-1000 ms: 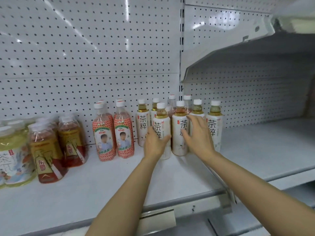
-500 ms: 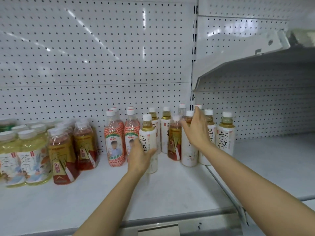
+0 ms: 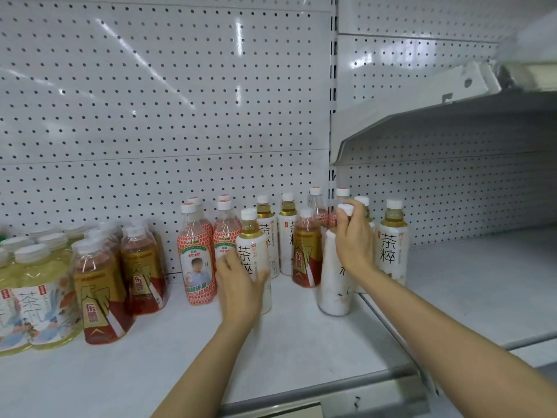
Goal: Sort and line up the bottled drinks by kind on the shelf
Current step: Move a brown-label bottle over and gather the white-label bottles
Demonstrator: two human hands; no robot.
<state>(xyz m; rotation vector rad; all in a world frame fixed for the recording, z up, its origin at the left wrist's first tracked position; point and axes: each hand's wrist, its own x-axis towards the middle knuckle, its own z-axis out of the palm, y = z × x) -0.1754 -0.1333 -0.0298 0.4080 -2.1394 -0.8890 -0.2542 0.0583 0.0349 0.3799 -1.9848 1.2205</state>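
Left hand [image 3: 241,285] fingers wrap white tea bottle [image 3: 252,254] — right hand [image 3: 354,239] fingers grip second white bottle [image 3: 334,285] neck, upright.

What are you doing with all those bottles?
A person is sorting drinks on a white shelf. The left hand holds a white-label tea bottle near the front. The right hand grips another white bottle by its neck and tilts it. One red-and-gold bottle stands mixed in among the white ones; more of that kind stand further left.

Both arms out fwd; left hand [image 3: 241,285] & right hand [image 3: 354,239] curled, gripping.
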